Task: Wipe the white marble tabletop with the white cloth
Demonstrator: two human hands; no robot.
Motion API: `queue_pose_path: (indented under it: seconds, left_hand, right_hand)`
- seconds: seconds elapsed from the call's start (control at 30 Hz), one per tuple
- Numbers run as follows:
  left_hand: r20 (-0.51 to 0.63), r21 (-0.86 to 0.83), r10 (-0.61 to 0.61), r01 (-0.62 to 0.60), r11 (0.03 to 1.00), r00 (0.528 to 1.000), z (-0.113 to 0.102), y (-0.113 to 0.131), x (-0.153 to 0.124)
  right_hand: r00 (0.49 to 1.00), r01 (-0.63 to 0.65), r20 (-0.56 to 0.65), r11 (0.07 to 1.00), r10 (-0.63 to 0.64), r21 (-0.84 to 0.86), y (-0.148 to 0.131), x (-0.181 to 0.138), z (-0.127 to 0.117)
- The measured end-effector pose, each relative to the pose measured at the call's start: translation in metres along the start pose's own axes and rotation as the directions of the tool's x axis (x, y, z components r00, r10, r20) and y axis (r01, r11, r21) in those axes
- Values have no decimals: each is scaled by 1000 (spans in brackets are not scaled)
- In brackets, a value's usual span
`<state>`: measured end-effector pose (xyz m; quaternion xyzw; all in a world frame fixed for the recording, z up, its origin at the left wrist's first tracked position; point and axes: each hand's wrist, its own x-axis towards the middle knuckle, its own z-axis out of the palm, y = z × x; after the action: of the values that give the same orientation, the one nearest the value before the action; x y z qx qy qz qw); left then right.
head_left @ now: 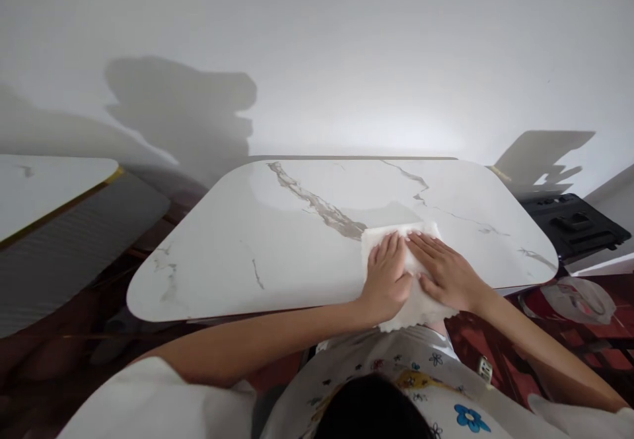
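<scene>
A white cloth (419, 307) lies on the marble-patterned white tabletop (297, 254) near its front edge, and its lower part hangs over that edge. My left hand (389, 277) presses on the cloth's left half, fingers stretched forward and close together. Beside it, my right hand (448, 269) rests flat on the right half with its thumb apart. The two hands almost touch at the fingertips. Neither grips the cloth; both lie on top of it.
Behind the tabletop rises a white wall (317, 49) bearing shadows. To the left stands another white tabletop (49, 185) with a gold edge, beside a grey padded surface (84, 241). A black case (577, 224) and a plastic bag (574, 302) are at the right.
</scene>
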<state>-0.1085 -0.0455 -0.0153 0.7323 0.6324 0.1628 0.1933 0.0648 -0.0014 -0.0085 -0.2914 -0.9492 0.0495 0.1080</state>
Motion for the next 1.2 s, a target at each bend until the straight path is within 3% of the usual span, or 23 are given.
queue_pose_path:
  seconds: [0.13,0.27,0.37,0.57,0.8,1.0,1.2]
  left_hand:
    - [75,-47,-57,61,997,996,-1,23,38]
    - [24,-42,-83,84,996,996,-4,24,82]
    - [-89,-3,-76,76,997,993,-8,5,118]
    - [-292,110,21,12,994,956,-28,-56,185]
    - [-354,252,43,51,966,934,-45,-91,239]
    - [-347,294,32,76,953,937,-43,-80,272]
    - [-311,295,110,-14,955,944,-21,-46,284]
  right_hand:
    - [1000,-20,24,1000,20,0,44,7,-2]
    - [994,-71,87,997,70,7,86,40,-1]
    - [991,-104,87,994,103,13,109,78,5]
    - [992,-126,-16,991,125,-37,135,164,26]
    - [990,-65,-127,997,60,-31,168,235,38]
    - [987,-113,-120,993,110,-23,203,246,35]
    - [978,-155,-140,988,152,-8,230,205,24]
